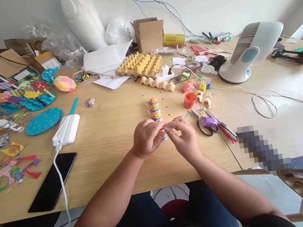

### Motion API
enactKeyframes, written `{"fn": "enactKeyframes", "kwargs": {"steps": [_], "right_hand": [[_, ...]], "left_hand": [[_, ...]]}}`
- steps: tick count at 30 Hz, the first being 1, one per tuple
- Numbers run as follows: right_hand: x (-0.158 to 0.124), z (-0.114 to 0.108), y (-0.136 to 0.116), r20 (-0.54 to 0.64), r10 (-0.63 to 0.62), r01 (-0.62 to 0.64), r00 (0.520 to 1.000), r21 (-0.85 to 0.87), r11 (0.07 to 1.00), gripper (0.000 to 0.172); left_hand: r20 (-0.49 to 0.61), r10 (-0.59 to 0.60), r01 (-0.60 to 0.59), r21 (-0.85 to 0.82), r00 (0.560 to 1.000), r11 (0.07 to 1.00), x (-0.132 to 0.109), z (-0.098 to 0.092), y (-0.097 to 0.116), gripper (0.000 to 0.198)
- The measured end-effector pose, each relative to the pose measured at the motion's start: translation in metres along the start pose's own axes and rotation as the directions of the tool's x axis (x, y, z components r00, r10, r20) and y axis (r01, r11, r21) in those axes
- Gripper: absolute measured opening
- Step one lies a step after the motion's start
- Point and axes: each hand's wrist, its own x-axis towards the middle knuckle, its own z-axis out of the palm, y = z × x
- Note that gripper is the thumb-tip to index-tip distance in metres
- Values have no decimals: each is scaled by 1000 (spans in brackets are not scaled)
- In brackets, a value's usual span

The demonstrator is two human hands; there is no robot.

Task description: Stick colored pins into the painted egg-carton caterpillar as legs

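Note:
My left hand (pixel 147 137) and my right hand (pixel 183 136) meet fingertip to fingertip over the table's middle. Both are closed in a pinch; whatever sits between the fingertips is too small to make out. Just beyond and partly beneath them stands a row of painted egg-carton cups (pixel 154 107), yellow with blue and orange bands. Thin sticks with dark purple tips poke out from both its sides. My fingers hide the near part of the row, apart from a bit showing under them.
To the right lie scissors (pixel 210 129), a red utility knife (pixel 230 134) and an orange cup (pixel 190 100). A white fan (pixel 253 51) stands farther back. Yellow egg trays (pixel 140 65) are behind. At left are a power bank (pixel 67 130), a phone (pixel 52 183) and paper scraps (pixel 14 170).

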Motion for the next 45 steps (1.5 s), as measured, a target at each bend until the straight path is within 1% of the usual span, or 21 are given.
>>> {"fn": "enactKeyframes", "kwargs": {"steps": [2,5,8,9,11,13,14,15,16,18,19,20,21,23,26,30,33,36,39,41,45], "right_hand": [[-7,0,5,14,54,-55,998,36,998,9],[-8,-11,18,17,130,-131,991,43,990,13],[-6,-16,27,-4,185,-184,983,71,980,16],[-6,-18,28,11,178,-178,984,66,982,17],[-1,-25,29,55,122,-121,991,-14,993,18],[7,-44,35,73,40,-24,997,-209,978,22],[12,-57,41,68,6,19,998,-357,934,26],[16,-72,50,78,7,34,997,-511,859,33],[21,-88,60,78,52,10,996,-643,766,42],[26,-116,85,111,224,-52,968,-789,613,60],[27,-126,97,144,312,-64,939,-819,570,65],[28,-134,108,195,372,-49,908,-831,554,65],[27,-140,118,253,387,-9,887,-828,560,65],[25,-144,129,317,362,53,877,-811,582,61],[25,-144,124,309,269,66,912,-759,648,58],[27,-134,90,184,141,6,973,-629,777,58],[29,-110,63,191,42,56,981,-483,874,60],[30,-75,47,216,-10,86,976,-347,934,64],[28,-44,44,228,-69,137,971,-297,945,67],[24,-31,47,217,-123,181,968,-271,945,69],[15,-22,59,227,-208,260,951,-228,938,70]], "left_hand": [[17,-4,4,4,1000,1000,0,1,1,25],[39,-48,50,-50,998,998,1,5,2,20],[143,-45,58,-90,989,994,1,10,4,22],[168,-49,63,-85,985,994,1,11,5,21],[161,-85,97,-65,983,993,0,13,5,19],[99,-146,153,-63,984,986,-1,13,3,17],[62,-177,182,-67,982,981,-2,12,2,16],[27,-206,208,-75,978,975,-3,11,2,15],[-4,-231,229,-86,973,970,-4,11,1,14],[-48,-258,251,-115,965,961,-5,10,0,13],[-60,-259,250,-133,964,959,-5,10,0,13],[-69,-254,242,-149,965,959,-5,10,0,12],[-78,-244,230,-158,967,960,-5,11,0,11],[-94,-226,210,-159,970,965,-5,12,-1,9],[-128,-211,193,-136,969,972,-5,15,-2,6],[-151,-244,221,-154,958,963,-4,15,0,8],[-101,-295,265,-234,950,935,-5,14,4,12],[-65,-374,333,-331,925,883,-6,14,5,17],[-43,-497,435,-422,866,795,-6,14,5,20],[1,-555,484,-493,832,723,-4,14,6,20],[217,-557,564,-586,801,582,-1,12,12,24]]}}
